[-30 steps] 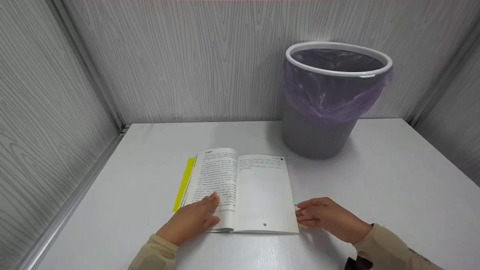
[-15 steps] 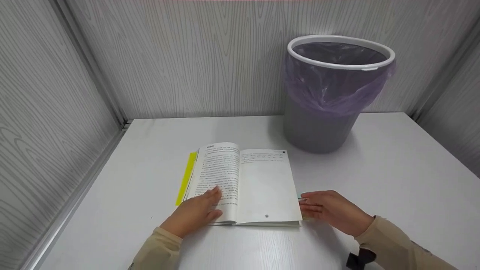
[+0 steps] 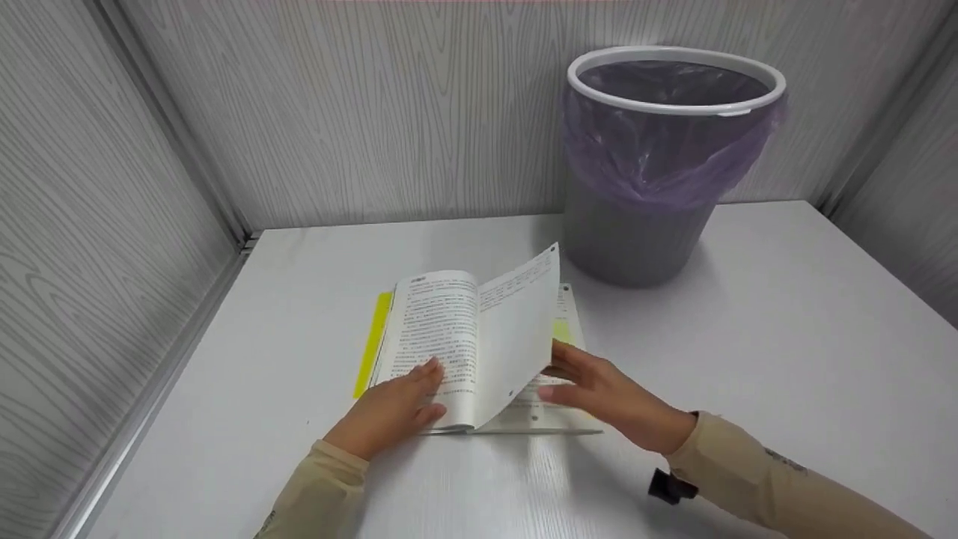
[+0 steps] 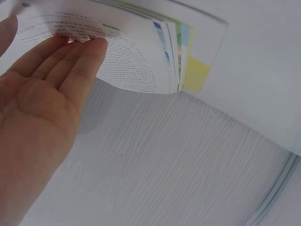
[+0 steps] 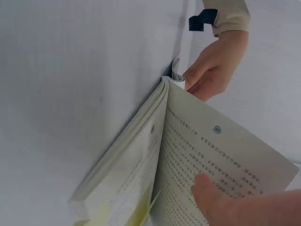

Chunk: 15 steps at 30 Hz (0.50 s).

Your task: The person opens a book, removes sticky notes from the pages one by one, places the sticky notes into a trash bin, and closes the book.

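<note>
Head view: hands [image 3: 393, 413] touch book [image 3: 513, 352], apart from table's rear edge [image 3: 404, 222].

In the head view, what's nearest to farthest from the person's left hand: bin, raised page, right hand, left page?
From the left hand:
1. Left page: under its fingers.
2. Raised page: just to the right.
3. Right hand: farther right.
4. Bin: farthest, back right.

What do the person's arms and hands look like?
The left hand and right hand wear no gloves. The left sleeve and right sleeve are beige. The right one has a dark marking, too small to read. A dark block shows by each wrist.
</note>
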### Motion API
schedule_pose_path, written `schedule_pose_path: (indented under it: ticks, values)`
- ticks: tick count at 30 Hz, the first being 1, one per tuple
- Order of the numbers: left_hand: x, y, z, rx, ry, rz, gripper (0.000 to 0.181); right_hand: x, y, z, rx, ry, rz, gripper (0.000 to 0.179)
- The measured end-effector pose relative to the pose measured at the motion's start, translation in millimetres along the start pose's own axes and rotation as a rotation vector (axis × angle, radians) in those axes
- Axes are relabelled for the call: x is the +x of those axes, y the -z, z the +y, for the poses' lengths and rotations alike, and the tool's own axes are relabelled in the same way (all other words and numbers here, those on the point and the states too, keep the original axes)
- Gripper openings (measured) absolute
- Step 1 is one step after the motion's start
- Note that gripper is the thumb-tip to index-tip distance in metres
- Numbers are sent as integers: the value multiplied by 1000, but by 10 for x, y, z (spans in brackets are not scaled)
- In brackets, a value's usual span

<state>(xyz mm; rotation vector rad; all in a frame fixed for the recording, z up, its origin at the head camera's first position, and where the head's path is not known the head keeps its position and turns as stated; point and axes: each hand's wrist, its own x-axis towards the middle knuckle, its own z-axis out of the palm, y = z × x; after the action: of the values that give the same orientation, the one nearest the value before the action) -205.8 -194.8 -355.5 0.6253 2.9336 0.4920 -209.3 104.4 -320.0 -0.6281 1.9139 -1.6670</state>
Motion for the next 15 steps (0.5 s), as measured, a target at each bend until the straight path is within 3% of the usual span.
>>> schedule_pose_path:
  ticks: [3, 6, 11, 15]
  values:
    - [9, 0, 6, -14, 23, -16, 58, 145, -131, -20, -190, 16, -13, 92]
    - [24, 1, 8, -25, 51, -30, 59, 273, -234, -30, -339, 46, -38, 101]
    - [3, 3, -12, -36, 21, 20, 57, 440, -374, -45, -471, 90, -86, 105]
    - [-12, 11, -26, -45, 19, 48, 57, 513, -459, -33, -531, 75, -130, 106]
